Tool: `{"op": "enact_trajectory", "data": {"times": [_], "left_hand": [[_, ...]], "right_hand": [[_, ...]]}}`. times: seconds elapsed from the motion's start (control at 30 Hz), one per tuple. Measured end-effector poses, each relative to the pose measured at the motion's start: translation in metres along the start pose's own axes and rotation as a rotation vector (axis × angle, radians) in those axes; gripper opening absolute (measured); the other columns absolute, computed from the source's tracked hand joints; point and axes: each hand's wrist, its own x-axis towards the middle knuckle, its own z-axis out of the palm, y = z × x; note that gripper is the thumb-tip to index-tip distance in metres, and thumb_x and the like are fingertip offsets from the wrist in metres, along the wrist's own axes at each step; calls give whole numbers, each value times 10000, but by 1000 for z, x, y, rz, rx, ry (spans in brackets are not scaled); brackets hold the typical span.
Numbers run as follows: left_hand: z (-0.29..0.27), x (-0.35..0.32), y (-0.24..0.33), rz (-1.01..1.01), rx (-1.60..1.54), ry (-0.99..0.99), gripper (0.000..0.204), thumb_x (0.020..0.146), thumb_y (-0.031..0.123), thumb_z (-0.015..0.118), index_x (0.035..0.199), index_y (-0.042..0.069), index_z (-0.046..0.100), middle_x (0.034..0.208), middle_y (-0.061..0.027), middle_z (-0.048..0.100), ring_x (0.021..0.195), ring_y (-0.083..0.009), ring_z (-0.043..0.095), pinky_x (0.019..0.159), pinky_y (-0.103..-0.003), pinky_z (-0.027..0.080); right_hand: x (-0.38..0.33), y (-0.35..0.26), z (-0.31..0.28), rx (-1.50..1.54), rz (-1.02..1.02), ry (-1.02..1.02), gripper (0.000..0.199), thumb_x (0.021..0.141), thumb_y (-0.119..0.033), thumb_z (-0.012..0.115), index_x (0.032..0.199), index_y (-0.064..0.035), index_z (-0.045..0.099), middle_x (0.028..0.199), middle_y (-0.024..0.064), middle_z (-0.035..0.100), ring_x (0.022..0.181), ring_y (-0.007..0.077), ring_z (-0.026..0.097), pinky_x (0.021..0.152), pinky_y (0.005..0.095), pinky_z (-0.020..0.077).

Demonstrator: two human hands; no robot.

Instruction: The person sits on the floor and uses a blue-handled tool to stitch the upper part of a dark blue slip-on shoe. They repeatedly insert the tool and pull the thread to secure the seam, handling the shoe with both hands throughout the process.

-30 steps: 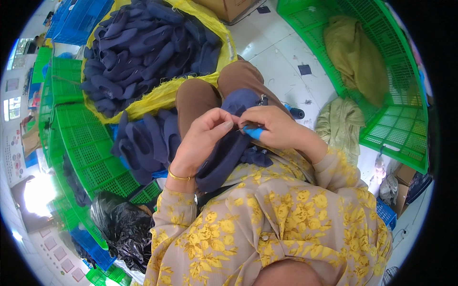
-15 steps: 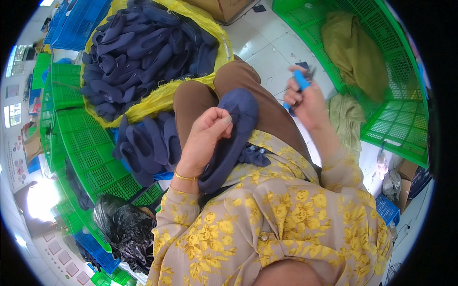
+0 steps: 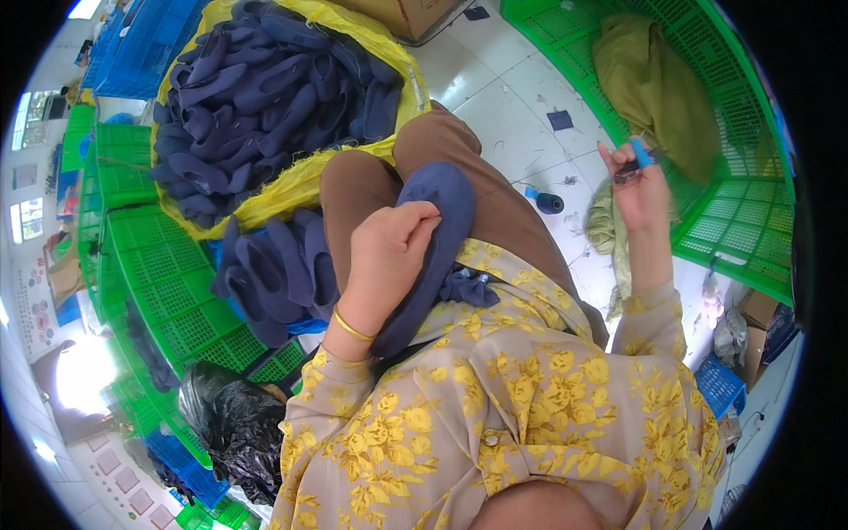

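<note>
A navy fabric shoe lies lengthwise across my lap, its toe end pointing away from me. My left hand rests on it, thumb and fingertips pinched together at the edge of its opening. Off to the right, my right hand is raised, apart from the shoe. Its fingers curl round a small dark tool that looks like thread snips, too small to be sure. One finger wears a blue wrap. Beside the shoe, a small dark blue bunch of cloth sits on my lap.
A yellow sack full of navy shoes stands at far left, with several more shoes below it. Green crates line the left; another green crate holds olive cloth at right. A dark spool stands on the floor.
My right hand has moved right and slightly down, away from the shoe, with the small dark tool. The spool on the floor has come into view. My left hand stays on the shoe, turned slightly.
</note>
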Motion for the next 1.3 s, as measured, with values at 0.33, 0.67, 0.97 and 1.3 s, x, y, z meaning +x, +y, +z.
{"op": "enact_trajectory", "data": {"times": [0.33, 0.67, 0.97, 1.3], "left_hand": [[12, 9, 1, 286, 357, 55, 61, 827, 66, 663, 864, 65, 615, 846, -109, 546, 781, -285, 553, 733, -378, 456], [9, 1, -21, -286, -233, -79, 68, 938, 68, 581, 942, 1, 588, 787, -34, 600, 709, -120, 555, 667, -241, 453], [10, 0, -29, -469, -557, -124, 88, 978, 123, 564, 965, 42, 596, 831, 40, 561, 744, -45, 491, 699, -202, 425], [11, -1, -25, -476, -551, -81, 98, 974, 129, 577, 964, 35, 601, 819, 31, 566, 737, -51, 504, 694, -208, 437]], "right_hand": [[-6, -121, 24, -147, -270, -250, 105, 991, -55, 468, 1054, 26, 489, 815, 42, 444, 759, 165, 491, 1098, 477, 418], [-64, 19, 109, -1569, -366, -594, 346, 846, -51, 502, 1191, -62, 514, 1137, 189, 582, 1079, 413, 564, 884, 445, 467], [-75, 101, 128, -1877, -308, -987, 199, 826, -117, 589, 1015, -84, 534, 919, 122, 576, 739, 357, 625, 655, 462, 495], [-77, 108, 127, -1946, -499, -992, 252, 721, -79, 648, 941, -70, 527, 848, 107, 563, 666, 303, 626, 579, 397, 506]]}}
